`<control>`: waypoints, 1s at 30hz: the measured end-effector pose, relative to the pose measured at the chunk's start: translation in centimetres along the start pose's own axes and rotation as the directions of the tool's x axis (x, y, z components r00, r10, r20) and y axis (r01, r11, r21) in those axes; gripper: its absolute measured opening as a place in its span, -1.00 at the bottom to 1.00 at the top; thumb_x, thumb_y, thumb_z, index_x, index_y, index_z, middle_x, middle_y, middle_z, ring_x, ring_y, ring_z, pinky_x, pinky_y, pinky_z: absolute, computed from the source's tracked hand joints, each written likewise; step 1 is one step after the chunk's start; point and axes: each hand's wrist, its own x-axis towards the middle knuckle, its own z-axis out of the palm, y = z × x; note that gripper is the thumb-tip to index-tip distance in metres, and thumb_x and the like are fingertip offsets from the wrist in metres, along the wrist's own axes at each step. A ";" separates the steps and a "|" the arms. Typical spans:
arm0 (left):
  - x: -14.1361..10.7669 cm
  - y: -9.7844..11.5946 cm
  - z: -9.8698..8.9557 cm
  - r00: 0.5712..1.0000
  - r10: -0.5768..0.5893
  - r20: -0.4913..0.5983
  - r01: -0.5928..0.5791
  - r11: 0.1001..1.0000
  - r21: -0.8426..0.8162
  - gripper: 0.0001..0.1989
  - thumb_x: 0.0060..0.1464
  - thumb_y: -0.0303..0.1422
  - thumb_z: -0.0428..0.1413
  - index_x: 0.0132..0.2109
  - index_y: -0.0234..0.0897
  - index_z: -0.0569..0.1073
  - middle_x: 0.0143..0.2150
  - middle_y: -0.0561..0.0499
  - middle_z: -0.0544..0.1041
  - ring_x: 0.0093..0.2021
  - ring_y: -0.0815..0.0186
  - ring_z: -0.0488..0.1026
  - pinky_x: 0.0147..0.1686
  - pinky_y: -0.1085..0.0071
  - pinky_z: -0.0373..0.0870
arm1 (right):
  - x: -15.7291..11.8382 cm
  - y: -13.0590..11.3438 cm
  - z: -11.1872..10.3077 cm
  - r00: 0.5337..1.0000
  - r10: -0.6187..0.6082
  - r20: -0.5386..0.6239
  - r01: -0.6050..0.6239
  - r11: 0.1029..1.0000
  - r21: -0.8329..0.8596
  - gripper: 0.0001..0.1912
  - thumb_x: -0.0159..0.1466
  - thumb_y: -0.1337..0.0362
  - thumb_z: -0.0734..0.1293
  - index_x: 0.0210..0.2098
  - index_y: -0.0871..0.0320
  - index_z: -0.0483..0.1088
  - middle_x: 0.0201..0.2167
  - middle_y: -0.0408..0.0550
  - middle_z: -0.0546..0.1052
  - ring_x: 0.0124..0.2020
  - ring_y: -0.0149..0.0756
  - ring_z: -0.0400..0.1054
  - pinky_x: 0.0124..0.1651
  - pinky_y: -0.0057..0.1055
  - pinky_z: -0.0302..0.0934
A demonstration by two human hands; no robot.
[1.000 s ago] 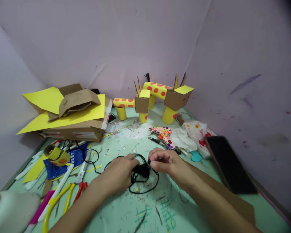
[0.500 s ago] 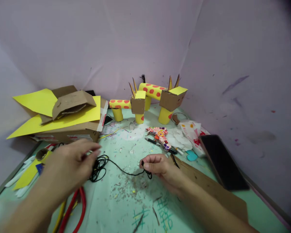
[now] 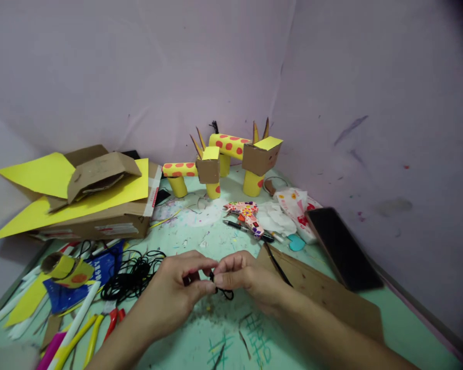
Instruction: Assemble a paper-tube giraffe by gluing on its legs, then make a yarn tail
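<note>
My left hand (image 3: 181,285) and my right hand (image 3: 247,277) meet fingertip to fingertip above the middle of the table. Between the fingers is a small knotted bit of black cord (image 3: 226,294), with a loop hanging below. My right thumb and forefinger pinch it. The left thumb and fingers close at its other side, and the exact grip is partly hidden. Left of my left hand lies a loose tangle of black cord (image 3: 129,277). Behind the hands stand two giraffe-like figures of yellow tubes and cardboard, a smaller one (image 3: 208,169) and a larger one (image 3: 260,156).
A cardboard box (image 3: 111,218) with yellow sheets stands back left. Pliers with yellow handles (image 3: 75,344) and a spotted yellow tube (image 3: 71,272) lie left. A patterned glue gun (image 3: 247,216), a pen (image 3: 235,225), a phone (image 3: 343,246) and a cardboard strip (image 3: 332,303) lie to the right.
My left hand has moved right, from over the cord tangle to my right hand, and its fingers have closed at the knotted cord. The right hand keeps its pinch. The view has shifted slightly.
</note>
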 end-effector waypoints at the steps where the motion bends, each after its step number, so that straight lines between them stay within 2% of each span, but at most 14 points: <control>1: 0.0 0.0 0.1 1.000 0.023 0.003 -0.023 1.000 -0.011 -0.83 0.00 -0.42 0.12 -0.24 -0.19 0.58 -0.37 0.04 0.54 -0.34 0.34 0.43 -0.33 0.44 0.30 | 0.0 0.0 0.0 1.000 0.001 0.004 -0.001 1.000 -0.003 -0.79 -0.25 0.26 0.48 -0.66 0.26 0.45 -0.73 -0.20 0.37 -0.65 -0.53 0.12 -0.48 -0.47 -0.05; 5: -0.1 -0.2 0.2 0.994 0.103 -0.045 -0.104 0.994 -0.035 -0.85 0.01 -0.45 0.11 -0.35 -0.23 0.59 -0.45 0.03 0.53 -0.40 0.36 0.45 -0.37 0.46 0.32 | 0.0 0.0 -0.1 1.000 0.024 0.018 -0.024 1.000 -0.002 -0.82 -0.23 0.27 0.45 -0.66 0.26 0.47 -0.73 -0.17 0.41 -0.65 -0.51 0.14 -0.48 -0.47 -0.04; 11: -0.1 -0.4 0.5 0.961 0.243 -0.131 -0.241 0.970 0.034 -0.81 0.04 -0.51 0.06 -0.46 -0.28 0.53 -0.51 0.05 0.51 -0.47 0.42 0.42 -0.44 0.53 0.29 | 0.1 0.1 0.0 0.999 0.044 0.019 -0.045 0.999 0.025 -0.80 -0.24 0.25 0.46 -0.64 0.26 0.50 -0.70 -0.14 0.44 -0.64 -0.50 0.15 -0.50 -0.47 -0.04; 16: -0.1 -0.4 0.4 0.950 0.265 -0.167 -0.237 0.956 0.171 -0.80 0.07 -0.51 0.00 -0.48 -0.30 0.41 -0.54 0.09 0.43 -0.51 0.45 0.35 -0.48 0.53 0.23 | 0.1 0.5 -0.1 0.999 0.006 0.035 -0.007 1.000 0.017 -0.71 -0.20 0.15 0.50 -0.54 0.25 0.55 -0.67 -0.16 0.43 -0.61 -0.49 0.17 -0.46 -0.46 0.02; 19: -0.3 -0.6 -0.1 0.947 0.282 -0.156 -0.237 0.937 0.255 -0.81 0.11 -0.49 -0.05 -0.46 -0.28 0.32 -0.52 0.10 0.36 -0.50 0.44 0.30 -0.49 0.52 0.19 | 0.4 0.4 -0.3 0.993 -0.119 -0.024 0.117 0.991 -0.065 -0.63 -0.10 0.04 0.47 -0.39 0.19 0.58 -0.57 -0.11 0.50 -0.50 -0.39 0.29 -0.32 -0.39 0.13; 21: -0.5 -0.6 -0.4 0.941 0.301 -0.153 -0.248 0.925 0.289 -0.81 0.13 -0.48 -0.08 -0.44 -0.27 0.28 -0.50 0.10 0.33 -0.49 0.43 0.27 -0.48 0.51 0.18 | 0.4 0.3 -0.4 0.962 -0.262 -0.080 0.245 0.954 -0.173 -0.62 -0.02 0.01 0.43 -0.35 0.16 0.58 -0.41 -0.02 0.56 -0.30 -0.26 0.37 -0.14 -0.30 0.15; 23: -0.6 -0.7 -0.6 0.935 0.313 -0.164 -0.254 0.918 0.305 -0.82 0.15 -0.48 -0.11 -0.42 -0.26 0.26 -0.44 0.08 0.32 -0.44 0.41 0.27 -0.43 0.49 0.20 | 0.3 0.1 -0.4 0.934 -0.346 -0.085 0.319 0.917 -0.238 -0.63 0.04 0.01 0.40 -0.30 0.15 0.57 -0.25 0.03 0.57 -0.14 -0.18 0.36 -0.02 -0.25 0.12; 27: -0.9 -0.7 -0.1 0.924 0.332 -0.191 -0.253 0.903 0.349 -0.83 0.14 -0.50 -0.12 -0.37 -0.26 0.30 -0.22 -0.02 0.30 -0.21 0.32 0.29 -0.23 0.39 0.24 | 0.0 0.3 0.1 0.940 -0.321 0.116 0.331 0.940 -0.084 -0.55 0.09 0.05 0.39 -0.05 0.05 0.44 -0.11 -0.03 0.52 -0.03 -0.22 0.32 0.02 -0.26 0.11; 30: -0.8 -0.8 0.5 0.910 0.358 -0.207 -0.255 0.880 0.400 -0.83 0.12 -0.53 -0.11 -0.36 -0.27 0.33 -0.13 -0.06 0.27 -0.09 0.26 0.26 -0.13 0.32 0.23 | -0.1 0.7 0.6 0.910 -0.327 0.254 0.339 0.941 -0.005 -0.58 0.12 0.04 0.37 -0.09 0.09 0.44 -0.21 -0.08 0.49 -0.16 -0.31 0.32 -0.08 -0.35 0.12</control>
